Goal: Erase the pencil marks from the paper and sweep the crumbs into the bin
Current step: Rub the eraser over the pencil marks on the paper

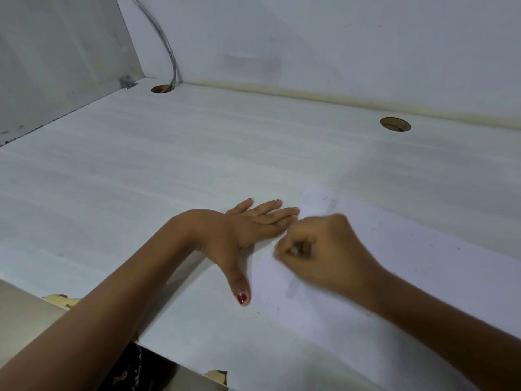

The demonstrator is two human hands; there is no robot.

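**A:** What are you working on?

**B:** A wide white desk point(141, 165) with white panels point(338, 38) standing along its back and left side. The paper point(408, 249) lies flat on the desk's near right part and runs off towards my right.

**A:** And your hands?

**B:** My left hand point(248, 230) lies flat, fingers straight and close together. Their tips reach the paper's left edge, and my thumb is splayed back towards me. It holds nothing and only presses down. My right hand point(324, 249) is on the sheet just beside those fingertips, curled tight into a fist.

**A:** Curled round what?

**B:** A small pale thing pinched at my fingertips. The hand is blurred there, so I can only say it looks like the eraser point(294, 251), with its end down on the paper.

**A:** Anything else on the desk?

**B:** Two round cable holes are cut near the back edge, one point(162, 89) in the left corner and one point(395, 124) further right. A thin cable point(166, 43) comes down the panel into the left one, with a small metal bracket point(127, 81) beside it.

**A:** And the marks?

**B:** A grey pencil streak point(294, 287) shows on the paper below my fist, and another point(332, 206) shows above it. Dark crumbs point(458, 248) are scattered over the sheet, a few of them near my left thumb.
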